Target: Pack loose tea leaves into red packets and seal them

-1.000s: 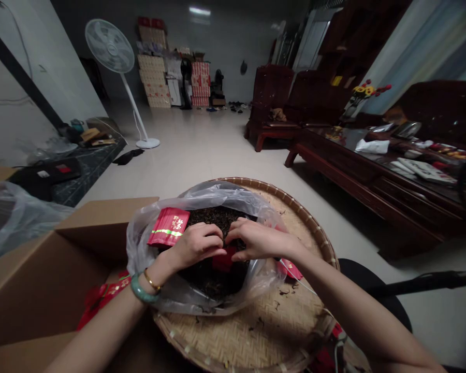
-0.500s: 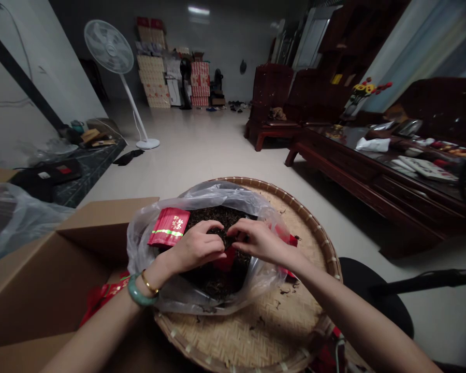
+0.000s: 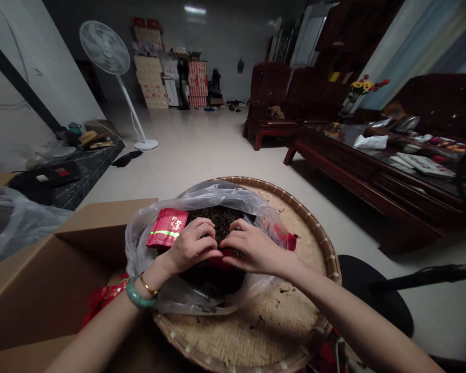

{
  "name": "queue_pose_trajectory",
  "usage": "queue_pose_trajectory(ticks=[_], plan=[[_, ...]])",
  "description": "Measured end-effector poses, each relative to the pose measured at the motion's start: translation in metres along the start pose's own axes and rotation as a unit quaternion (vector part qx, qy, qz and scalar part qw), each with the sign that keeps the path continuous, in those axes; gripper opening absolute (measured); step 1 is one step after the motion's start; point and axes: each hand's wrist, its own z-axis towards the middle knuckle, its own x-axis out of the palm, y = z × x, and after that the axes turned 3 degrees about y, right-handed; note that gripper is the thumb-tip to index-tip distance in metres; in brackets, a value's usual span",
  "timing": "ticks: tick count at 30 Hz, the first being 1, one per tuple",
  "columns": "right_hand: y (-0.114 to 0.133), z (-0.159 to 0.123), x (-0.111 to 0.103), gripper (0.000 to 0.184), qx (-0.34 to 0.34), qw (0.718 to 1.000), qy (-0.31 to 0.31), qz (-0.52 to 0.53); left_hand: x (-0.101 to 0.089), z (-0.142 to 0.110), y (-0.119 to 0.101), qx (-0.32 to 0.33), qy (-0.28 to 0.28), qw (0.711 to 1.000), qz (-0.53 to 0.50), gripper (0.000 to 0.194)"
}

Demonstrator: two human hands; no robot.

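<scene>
Over an open clear plastic bag (image 3: 140,228) of dark loose tea leaves (image 3: 217,215), my two hands meet almost fingertip to fingertip. My left hand (image 3: 192,243), with a jade bangle and a gold bracelet at the wrist, is closed on the left side of a small red tea packet (image 3: 219,263). On its right side, the fingers of my right hand (image 3: 252,249) are bent and closed too. Most of this packet is hidden behind the hands. A stack of red tea packets (image 3: 166,228) with gold lettering rests on the bag's left side, beside my left hand.
Beneath the bag is a round woven bamboo tray (image 3: 272,326) with scattered leaf bits. An open cardboard box (image 3: 31,280) holding red packets (image 3: 104,298) stands to the left. A black stand (image 3: 373,295) is at the right, a dark wooden table (image 3: 357,181) beyond it, and a white fan (image 3: 142,140) further off.
My right hand has come down and its fingers have drawn together against the packet's top. My left fingers have shifted slightly left. Less of the red packet shows between them.
</scene>
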Motion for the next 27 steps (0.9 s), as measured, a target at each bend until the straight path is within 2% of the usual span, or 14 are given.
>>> queue_pose_trajectory(ticks=[4,7,10,13,15,20,23,25,27], plan=[[-0.003,0.0,0.012,0.021,-0.015,0.996,0.012,-0.086,0.0,-0.003,-0.001,-0.002,-0.006,1.0,0.003,0.017],[-0.001,0.0,0.013,0.022,-0.019,0.996,-0.017,-0.087,0.001,-0.006,-0.001,0.005,0.008,1.0,0.001,0.016],[0.001,-0.002,0.01,0.023,0.011,0.996,-0.036,-0.08,0.002,-0.008,-0.002,0.005,0.012,1.0,0.004,0.016],[-0.001,-0.003,0.011,0.03,0.047,0.994,0.017,-0.099,0.003,-0.008,-0.001,0.008,0.021,1.0,0.01,0.018],[-0.003,-0.002,0.013,0.026,0.06,0.992,0.051,-0.1,0.004,-0.008,-0.001,0.007,0.03,1.0,0.007,0.018],[0.0,0.002,0.008,0.02,0.08,0.993,0.038,-0.082,0.004,-0.008,0.001,-0.002,0.029,1.0,-0.01,0.016],[0.002,0.005,0.005,0.021,0.115,0.985,0.087,-0.095,0.005,-0.008,0.002,-0.013,0.032,0.999,-0.025,0.014],[0.001,0.008,0.005,0.02,0.136,0.978,0.13,-0.087,0.007,-0.009,0.002,-0.042,0.034,0.997,-0.056,0.012],[0.0,0.01,0.005,0.018,0.15,0.977,0.14,-0.061,0.009,-0.01,0.001,-0.109,0.039,0.987,-0.113,0.016]])
